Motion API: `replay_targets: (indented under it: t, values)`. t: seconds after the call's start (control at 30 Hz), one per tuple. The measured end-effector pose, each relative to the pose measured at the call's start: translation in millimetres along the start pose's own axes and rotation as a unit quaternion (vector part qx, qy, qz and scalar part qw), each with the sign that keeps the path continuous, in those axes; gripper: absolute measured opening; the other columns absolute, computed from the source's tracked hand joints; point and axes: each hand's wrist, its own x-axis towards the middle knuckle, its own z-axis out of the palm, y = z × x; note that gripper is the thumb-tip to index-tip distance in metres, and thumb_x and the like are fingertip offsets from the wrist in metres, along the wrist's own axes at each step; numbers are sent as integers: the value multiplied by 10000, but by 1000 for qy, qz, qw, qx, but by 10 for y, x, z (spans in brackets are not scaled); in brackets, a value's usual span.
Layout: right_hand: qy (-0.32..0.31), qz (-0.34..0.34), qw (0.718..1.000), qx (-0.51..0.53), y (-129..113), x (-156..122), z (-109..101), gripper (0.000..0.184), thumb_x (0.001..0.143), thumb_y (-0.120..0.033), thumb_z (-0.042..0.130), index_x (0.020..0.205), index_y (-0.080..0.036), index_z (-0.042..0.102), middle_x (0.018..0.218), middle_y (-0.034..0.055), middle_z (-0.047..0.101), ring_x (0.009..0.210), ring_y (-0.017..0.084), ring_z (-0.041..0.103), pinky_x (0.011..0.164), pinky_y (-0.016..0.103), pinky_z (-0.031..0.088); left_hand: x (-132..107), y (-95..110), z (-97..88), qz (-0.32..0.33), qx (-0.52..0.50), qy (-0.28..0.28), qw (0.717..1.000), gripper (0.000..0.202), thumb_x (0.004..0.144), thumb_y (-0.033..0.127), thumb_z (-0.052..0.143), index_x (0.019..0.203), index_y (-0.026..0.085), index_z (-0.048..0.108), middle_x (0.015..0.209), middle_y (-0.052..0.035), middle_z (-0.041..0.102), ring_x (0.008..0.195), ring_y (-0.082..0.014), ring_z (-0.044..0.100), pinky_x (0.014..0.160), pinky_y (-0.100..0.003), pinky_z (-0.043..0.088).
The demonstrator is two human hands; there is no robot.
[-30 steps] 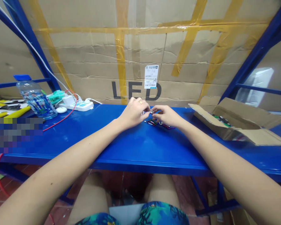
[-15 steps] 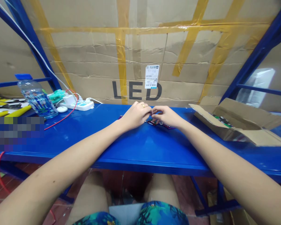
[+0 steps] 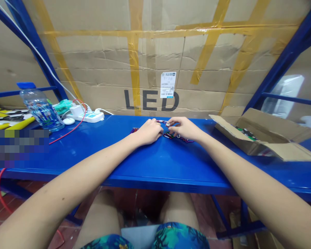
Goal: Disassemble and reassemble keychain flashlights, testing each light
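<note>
On the blue table, my left hand [image 3: 150, 132] has its fingers curled, and a slim red carabiner [image 3: 161, 121] sticks out from its fingertips towards the right. Close beside it, my right hand [image 3: 181, 127] pinches a small round silvery piece [image 3: 168, 124] at the carabiner's right end; whether the two are joined I cannot tell. Beneath my right hand lies a small pile of coloured carabiners [image 3: 180, 138], red, purple and dark, partly covered by the fingers. Several purple and red carabiners [image 3: 134, 130] lie together just left of my left hand, which hides part of them.
An open cardboard box [image 3: 251, 147] with small green and dark items stands at right. At left are a water bottle [image 3: 43, 109], a white power strip [image 3: 89, 116], a red cable [image 3: 69, 132] and yellow-handled tools [image 3: 20, 123]. A large carton [image 3: 98, 76] backs the table.
My left hand has drawn slightly left and down, away from my right fingertips. The red carabiner and silvery piece now show between the hands. My right hand stays nearly in place.
</note>
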Motion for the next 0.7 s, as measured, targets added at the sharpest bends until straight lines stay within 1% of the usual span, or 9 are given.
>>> replay_targets:
  t: [0.13, 0.23, 0.27, 0.33, 0.43, 0.5, 0.57, 0.7]
  values:
    - [-8, -7, 1000, 2, 11, 2, 2, 143, 786, -88, 624, 895, -169, 669, 934, 56, 705, 589, 117, 622, 531, 248, 532, 12, 11, -81, -47, -54, -36, 997, 111, 791, 173, 583, 773, 199, 690, 817, -91, 666, 909, -287, 534, 783, -387, 401]
    - [-11, -11, 1000, 0, 16, 4, 0, 134, 791, -97, 620, 895, -168, 667, 936, 56, 706, 596, 119, 623, 534, 248, 528, -2, 0, -128, -43, -81, -38, 995, 58, 759, 183, 613, 735, 201, 662, 799, -82, 655, 903, -290, 532, 784, -390, 395]
    - [-11, -13, 1000, -1, 17, 5, -1, 134, 791, -97, 620, 894, -169, 666, 938, 55, 707, 594, 118, 622, 532, 246, 526, -8, -8, -141, -36, -76, -27, 996, 54, 761, 185, 612, 734, 199, 657, 795, -81, 654, 905, -290, 531, 789, -393, 389]
    - [-9, -14, 1000, -2, 19, 5, -4, 135, 791, -95, 619, 892, -172, 666, 939, 54, 709, 574, 111, 614, 521, 241, 518, -12, -26, -170, -28, -59, 15, 998, 54, 777, 189, 604, 753, 191, 652, 806, -75, 665, 914, -283, 535, 808, -401, 376]
    - [-8, -12, 1000, -6, 16, 2, -4, 129, 801, -97, 614, 888, -174, 668, 947, 57, 712, 535, 103, 599, 498, 245, 507, -1, -44, -228, -32, -67, 112, 991, 71, 838, 213, 581, 833, 185, 647, 857, -49, 699, 915, -242, 564, 837, -391, 364]
    - [-12, -13, 1000, 1, 5, -5, 2, 119, 814, -106, 611, 893, -173, 670, 951, 62, 711, 544, 109, 607, 498, 251, 514, 10, -40, -264, -32, -89, 164, 982, 86, 878, 236, 571, 885, 188, 642, 872, -30, 714, 901, -212, 587, 839, -373, 367]
    - [-22, -19, 999, 18, -13, -16, 9, 106, 824, -119, 619, 899, -174, 669, 949, 67, 711, 582, 123, 628, 517, 258, 536, 15, -22, -282, -19, -103, 186, 977, 98, 903, 248, 564, 911, 190, 643, 880, -24, 723, 893, -195, 604, 833, -358, 379]
    - [-35, -22, 998, 48, -53, -39, 23, 52, 831, -144, 642, 872, -174, 653, 915, 65, 707, 611, 135, 649, 555, 276, 567, 11, 17, -268, 12, -113, 175, 978, 120, 917, 214, 543, 923, 191, 661, 895, -28, 733, 890, -188, 632, 849, -357, 419]
